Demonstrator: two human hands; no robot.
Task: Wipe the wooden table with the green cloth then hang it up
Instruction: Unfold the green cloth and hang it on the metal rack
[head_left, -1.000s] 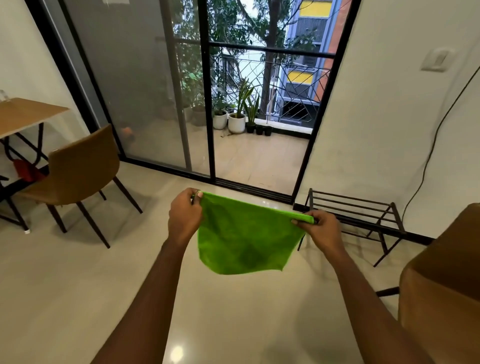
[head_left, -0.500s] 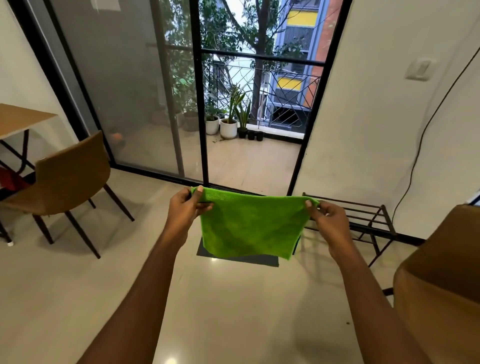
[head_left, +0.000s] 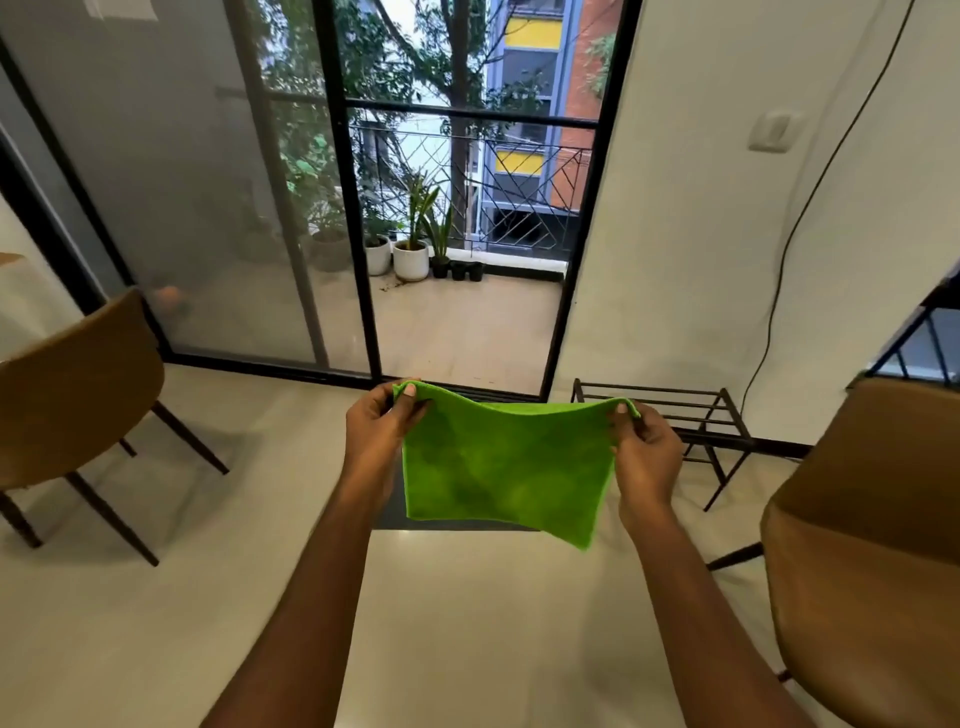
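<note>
The green cloth (head_left: 504, 467) hangs spread out in front of me, above the pale floor. My left hand (head_left: 379, 431) pinches its upper left corner and my right hand (head_left: 647, 452) pinches its upper right corner. The top edge sags a little between them and the lower right corner droops lowest. A sliver of the wooden table (head_left: 8, 258) shows at the far left edge.
A low black metal rack (head_left: 691, 421) stands against the white wall just beyond my right hand. Brown chairs stand at the left (head_left: 72, 395) and the right (head_left: 872, 545). Ahead, a black-framed sliding glass door (head_left: 358, 218) gives onto a balcony with potted plants (head_left: 410, 254). A dark mat (head_left: 395, 519) lies under the cloth.
I have moved closer to the balcony door and rack. The cloth, at first slanted with one corner hanging, is now held flat and square between both hands. The table has slid almost out of view.
</note>
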